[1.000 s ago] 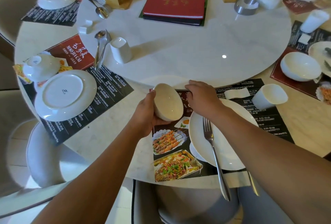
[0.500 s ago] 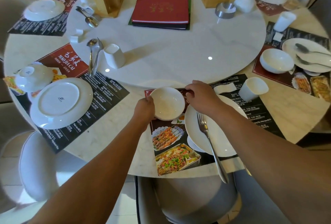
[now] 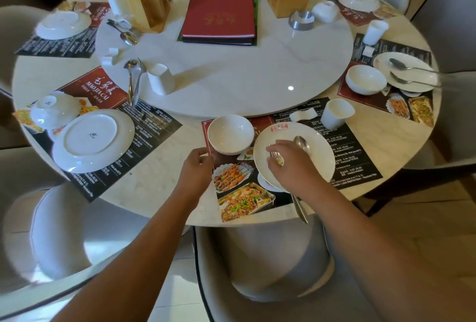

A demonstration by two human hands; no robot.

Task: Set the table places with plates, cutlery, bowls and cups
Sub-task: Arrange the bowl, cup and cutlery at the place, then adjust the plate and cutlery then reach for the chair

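Left placemat (image 3: 103,87) reads "MAO JIA CAI"; right hand (image 3: 288,164) fingers pinch fork (image 3: 277,157) and spoon (image 3: 302,142); left hand (image 3: 197,167) fingers loosely spread beside the bowl (image 3: 230,133).

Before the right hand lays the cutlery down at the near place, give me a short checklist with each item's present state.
1. Bowl upright on the near placemat, left of the plate: ok.
2. Left hand off the bowl: ok, it sits just below it with a gap showing.
3. Plate face up at the near place: ok.
4. Right hand has both fork and spoon: ok, both heads show above the fingers.
5. Cup upright: not ok, it leans on its side.
6. Left-side place ready: not ok, its plate and small bowl are upside down.
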